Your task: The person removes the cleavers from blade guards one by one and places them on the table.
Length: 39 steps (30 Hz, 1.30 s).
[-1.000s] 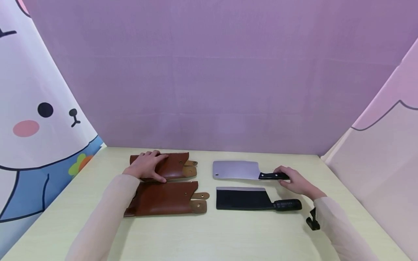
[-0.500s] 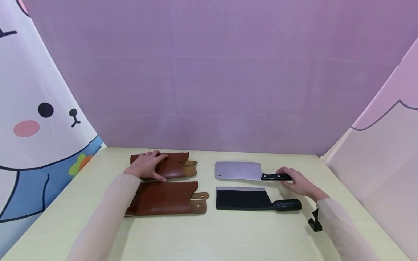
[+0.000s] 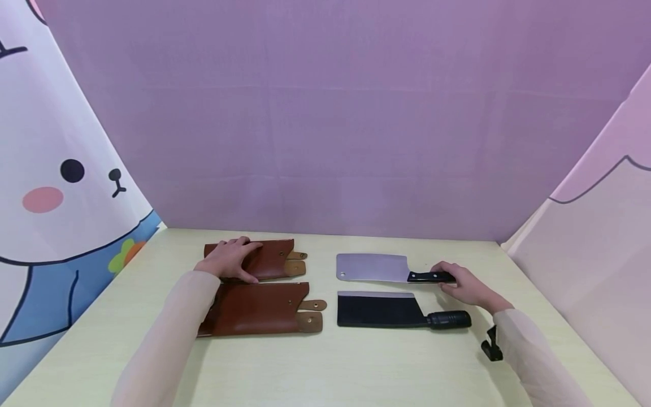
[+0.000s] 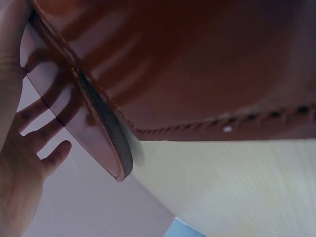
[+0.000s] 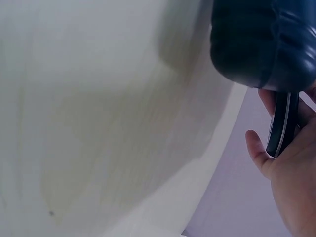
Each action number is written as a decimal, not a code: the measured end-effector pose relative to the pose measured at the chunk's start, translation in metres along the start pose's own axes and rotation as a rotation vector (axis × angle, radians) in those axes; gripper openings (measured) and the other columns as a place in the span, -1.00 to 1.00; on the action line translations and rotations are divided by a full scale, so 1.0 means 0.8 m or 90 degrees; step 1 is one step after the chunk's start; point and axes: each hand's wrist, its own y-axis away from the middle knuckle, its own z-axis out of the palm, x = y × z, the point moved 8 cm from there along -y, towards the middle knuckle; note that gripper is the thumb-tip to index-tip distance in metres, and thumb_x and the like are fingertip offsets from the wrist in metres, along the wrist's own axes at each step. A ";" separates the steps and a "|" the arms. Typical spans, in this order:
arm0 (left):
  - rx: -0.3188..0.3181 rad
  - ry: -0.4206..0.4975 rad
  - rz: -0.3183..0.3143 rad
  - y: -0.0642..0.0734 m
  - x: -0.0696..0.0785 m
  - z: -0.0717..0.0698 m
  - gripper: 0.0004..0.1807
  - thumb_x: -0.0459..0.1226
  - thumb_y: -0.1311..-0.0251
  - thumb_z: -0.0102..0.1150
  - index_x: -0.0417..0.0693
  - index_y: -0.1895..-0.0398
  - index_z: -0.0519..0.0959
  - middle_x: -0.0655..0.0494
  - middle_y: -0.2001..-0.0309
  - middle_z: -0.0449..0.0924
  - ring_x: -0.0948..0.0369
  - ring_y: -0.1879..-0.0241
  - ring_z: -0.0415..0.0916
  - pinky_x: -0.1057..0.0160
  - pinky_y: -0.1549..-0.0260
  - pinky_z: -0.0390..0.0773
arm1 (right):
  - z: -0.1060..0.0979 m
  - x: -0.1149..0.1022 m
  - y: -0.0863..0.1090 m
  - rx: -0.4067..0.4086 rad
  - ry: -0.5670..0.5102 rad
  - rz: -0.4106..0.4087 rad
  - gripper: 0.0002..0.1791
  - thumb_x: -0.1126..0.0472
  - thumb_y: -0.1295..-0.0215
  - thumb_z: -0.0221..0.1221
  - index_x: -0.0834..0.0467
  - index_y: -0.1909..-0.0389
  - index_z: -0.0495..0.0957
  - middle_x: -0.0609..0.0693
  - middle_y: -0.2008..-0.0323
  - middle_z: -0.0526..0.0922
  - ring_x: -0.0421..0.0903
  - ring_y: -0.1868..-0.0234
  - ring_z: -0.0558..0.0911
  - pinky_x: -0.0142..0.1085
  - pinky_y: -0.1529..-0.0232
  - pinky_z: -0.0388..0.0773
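Note:
Two brown leather sheaths lie at the left of the table. My left hand (image 3: 230, 260) rests with spread fingers across the far sheath (image 3: 269, 260), its thumb at the near edge; in the left wrist view, straight fingers (image 4: 37, 116) reach over the glossy leather. The near sheath (image 3: 259, 308) lies just in front, its strap and tab pointing right. On the right, my right hand (image 3: 465, 285) grips the black handle end of a silver cleaver (image 3: 371, 267). Its blade points left toward the sheaths. The handle end (image 5: 282, 123) shows between thumb and fingers in the right wrist view.
A black-bladed cleaver (image 3: 378, 311) lies in front of the silver one, its thick handle (image 5: 261, 44) large in the right wrist view. A purple backdrop (image 3: 330, 124) stands behind the pale table (image 3: 330, 370), with printed cloth (image 3: 76, 237) at the left. A black clip-like mount (image 3: 491, 345) juts from the right sleeve.
The silver cleaver has shifted slightly right along with my right hand, mostly in the first half second. The left hand has stayed on the far sheath.

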 end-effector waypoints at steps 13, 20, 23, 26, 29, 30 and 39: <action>-0.023 0.019 0.005 -0.001 -0.001 0.001 0.08 0.28 0.30 0.31 -0.01 -0.33 0.21 -0.22 -0.25 0.24 -0.16 -0.21 0.24 -0.30 -0.06 0.19 | 0.006 0.010 -0.003 -0.031 -0.015 0.045 -0.69 0.44 -0.08 0.16 0.24 0.11 0.47 0.11 0.17 0.58 0.06 0.13 0.52 0.01 0.12 0.42; -0.044 0.024 -0.007 -0.002 0.000 0.004 0.07 0.26 0.28 0.31 -0.02 -0.34 0.20 -0.23 -0.26 0.22 -0.16 -0.24 0.19 -0.31 -0.10 0.15 | 0.009 0.014 -0.006 -0.036 -0.013 0.051 -0.67 0.45 -0.06 0.15 0.25 0.10 0.47 0.12 0.17 0.58 0.06 0.13 0.52 0.01 0.12 0.42; -0.056 0.018 -0.011 -0.002 0.001 0.004 0.06 0.25 0.25 0.30 -0.02 -0.34 0.19 -0.23 -0.26 0.22 -0.17 -0.24 0.19 -0.30 -0.11 0.15 | 0.010 0.015 -0.007 -0.034 -0.009 0.049 -0.67 0.45 -0.05 0.14 0.26 0.10 0.47 0.12 0.18 0.59 0.06 0.13 0.52 0.00 0.13 0.42; -0.063 0.013 -0.011 -0.001 0.001 0.003 0.04 0.25 0.23 0.29 -0.02 -0.34 0.19 -0.22 -0.26 0.23 -0.20 -0.22 0.20 -0.30 -0.10 0.17 | 0.011 0.016 -0.008 -0.031 -0.007 0.043 -0.68 0.44 -0.05 0.14 0.26 0.11 0.47 0.11 0.18 0.59 0.05 0.14 0.52 -0.02 0.13 0.42; -0.067 0.011 -0.011 0.000 0.001 0.003 0.03 0.25 0.23 0.29 -0.03 -0.33 0.20 -0.24 -0.25 0.23 -0.23 -0.20 0.21 -0.30 -0.09 0.17 | 0.012 0.016 -0.009 -0.026 -0.008 0.039 -0.69 0.43 -0.05 0.15 0.26 0.11 0.48 0.11 0.19 0.59 0.05 0.14 0.52 -0.02 0.13 0.42; -0.068 0.013 -0.012 0.000 0.000 0.003 0.03 0.25 0.23 0.29 -0.03 -0.33 0.21 -0.24 -0.26 0.22 -0.24 -0.20 0.21 -0.30 -0.10 0.16 | 0.013 0.016 -0.009 -0.024 -0.009 0.040 -0.69 0.44 -0.05 0.15 0.26 0.12 0.48 0.11 0.19 0.59 0.05 0.14 0.52 -0.02 0.12 0.42; -0.077 0.038 -0.020 -0.001 -0.003 0.010 0.00 0.25 0.20 0.27 0.05 -0.34 0.20 -0.24 -0.31 0.15 -0.26 -0.23 0.16 -0.31 -0.13 0.11 | 0.014 0.018 -0.013 -0.022 -0.014 0.040 -0.69 0.47 -0.03 0.16 0.24 0.15 0.49 0.11 0.19 0.59 0.06 0.13 0.52 0.00 0.11 0.41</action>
